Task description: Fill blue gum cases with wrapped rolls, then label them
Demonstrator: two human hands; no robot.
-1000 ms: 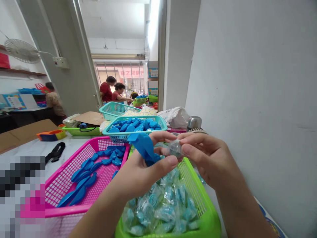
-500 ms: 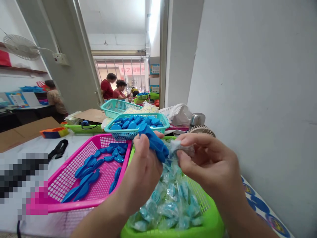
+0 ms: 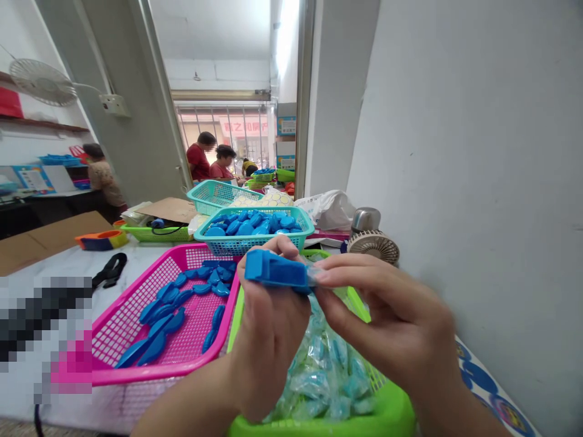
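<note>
My left hand is closed around a blue plastic piece, held level with its squared end to the left. At its right end, the fingertips of my right hand pinch a bit of clear plastic wrapping against the blue piece. What is inside that wrapping is hidden by the fingers. Below both hands lie several light-blue pieces in clear wrappers, inside a green basket.
A pink basket with blue curved parts stands left. Behind are a turquoise basket of blue pieces, a small fan and a white plastic bag. A wall rises on the right. Several people are farther back.
My left hand has turned the blue piece from a slant to nearly level. My right fingers have moved in against its end, and the whitish wrapped bit between them now shows much less.
</note>
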